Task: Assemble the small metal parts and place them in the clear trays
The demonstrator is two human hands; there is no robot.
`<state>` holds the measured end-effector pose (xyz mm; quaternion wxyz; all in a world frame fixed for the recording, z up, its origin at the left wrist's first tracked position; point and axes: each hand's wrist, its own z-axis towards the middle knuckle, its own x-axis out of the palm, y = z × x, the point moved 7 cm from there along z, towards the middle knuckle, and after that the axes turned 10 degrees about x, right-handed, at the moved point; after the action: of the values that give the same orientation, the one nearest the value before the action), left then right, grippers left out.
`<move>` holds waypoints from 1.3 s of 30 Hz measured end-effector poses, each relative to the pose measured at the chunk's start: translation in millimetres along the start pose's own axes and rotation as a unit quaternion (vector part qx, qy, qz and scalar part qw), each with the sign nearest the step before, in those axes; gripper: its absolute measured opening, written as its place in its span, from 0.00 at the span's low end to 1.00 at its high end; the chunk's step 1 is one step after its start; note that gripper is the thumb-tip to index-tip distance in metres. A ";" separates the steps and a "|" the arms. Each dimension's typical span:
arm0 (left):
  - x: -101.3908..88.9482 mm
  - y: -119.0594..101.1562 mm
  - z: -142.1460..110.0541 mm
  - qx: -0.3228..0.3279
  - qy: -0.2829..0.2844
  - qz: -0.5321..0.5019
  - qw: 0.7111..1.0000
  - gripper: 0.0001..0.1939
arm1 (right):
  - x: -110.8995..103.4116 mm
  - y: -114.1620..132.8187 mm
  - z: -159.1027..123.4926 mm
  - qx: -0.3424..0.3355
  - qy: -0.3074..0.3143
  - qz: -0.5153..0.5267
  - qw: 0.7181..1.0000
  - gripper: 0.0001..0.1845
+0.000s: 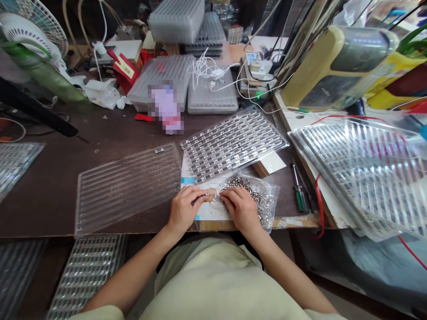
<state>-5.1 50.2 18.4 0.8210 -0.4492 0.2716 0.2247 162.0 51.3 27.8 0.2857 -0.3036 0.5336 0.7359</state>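
Note:
My left hand [185, 205] pinches a small metal part [207, 195] between thumb and fingertips, over a small tan block [211, 196] on a white board. Just to its right, my right hand [240, 208] has its fingers pressed together at the edge of a clear plastic bag [271, 200] full of small shiny metal pieces [255, 189]. Whatever its fingertips hold is too small to make out. Beyond both hands lies a clear ribbed tray [233, 142] filled with rows of metal parts. Left of my left hand is another ribbed tray [130, 186] with a single part near its far corner.
A green-handled screwdriver [299, 195] lies right of the bag. Filled trays [360, 173] are stacked on the right-hand surface, beside a red cord [319, 204]. Farther back stand more stacked trays [213, 95], a white cable [208, 69], a fan [36, 26] and a cream-coloured machine [336, 66].

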 end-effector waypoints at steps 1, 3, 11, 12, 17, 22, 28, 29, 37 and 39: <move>0.2 -0.4 0.4 0.002 0.001 0.003 1.000 0.07 | 0.3 -0.1 -0.1 0.000 -0.002 0.001 1.000 0.09; 0.1 -1.5 1.1 0.005 0.003 0.009 1.000 0.07 | 0.5 -0.9 -0.1 0.003 -0.004 0.003 1.000 0.09; 1.8 -4.2 3.2 0.003 0.015 0.021 1.000 0.06 | 1.7 -1.1 3.3 0.016 -0.008 -0.018 1.000 0.09; 1.4 -3.9 3.4 0.001 0.015 0.013 1.000 0.06 | 2.4 0.5 4.5 0.019 -0.013 -0.027 0.999 0.09; -10.9 3.1 3.7 -0.046 -0.050 -0.046 0.997 0.06 | 16.8 17.3 10.4 -0.004 -0.001 -0.060 0.998 0.09; -13.3 6.8 3.1 -0.067 -0.057 -0.054 0.995 0.06 | 28.0 22.9 13.5 -0.004 0.010 -0.079 0.997 0.07; -10.3 4.3 6.2 -0.060 -0.039 -0.048 0.996 0.06 | 4.0 11.4 5.8 0.016 -0.006 -0.127 0.992 0.09; -8.9 1.4 8.5 -0.051 -0.029 -0.042 0.997 0.06 | 0.1 8.8 3.6 0.017 -0.003 -0.142 0.990 0.08; 12.7 -20.6 19.2 0.044 0.042 0.001 0.998 0.07 | 2.0 9.1 -4.5 -0.027 0.018 -0.232 0.972 0.06; 16.0 -19.3 17.4 0.047 0.045 0.003 0.998 0.07 | 4.8 12.1 -4.0 -0.042 0.022 -0.250 0.967 0.05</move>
<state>23.0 57.6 27.8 0.8276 -0.4187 0.3196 0.1938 150.4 44.8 30.6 0.4360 -0.4556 0.4158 0.6554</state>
